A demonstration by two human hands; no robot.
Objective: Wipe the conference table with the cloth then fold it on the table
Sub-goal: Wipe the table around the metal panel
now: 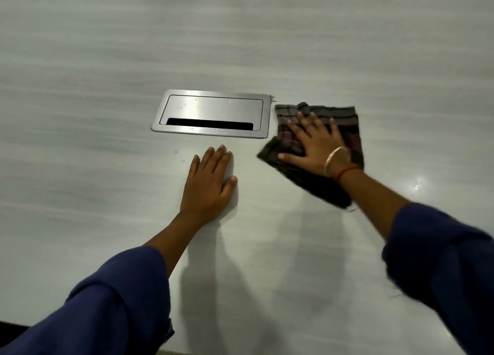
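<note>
A dark striped cloth lies spread on the pale grey conference table, just right of the table's middle. My right hand presses flat on the cloth with its fingers spread; a bangle and a red thread sit on the wrist. The cloth's near corner trails under my right forearm. My left hand rests flat on the bare tabletop to the left of the cloth, fingers straight and holding nothing. Both arms wear blue sleeves.
A brushed-metal cable box with a dark slot is set flush in the tabletop, directly left of the cloth and beyond my left hand. A few small droplets lie near its front edge. The table's near edge runs along the bottom.
</note>
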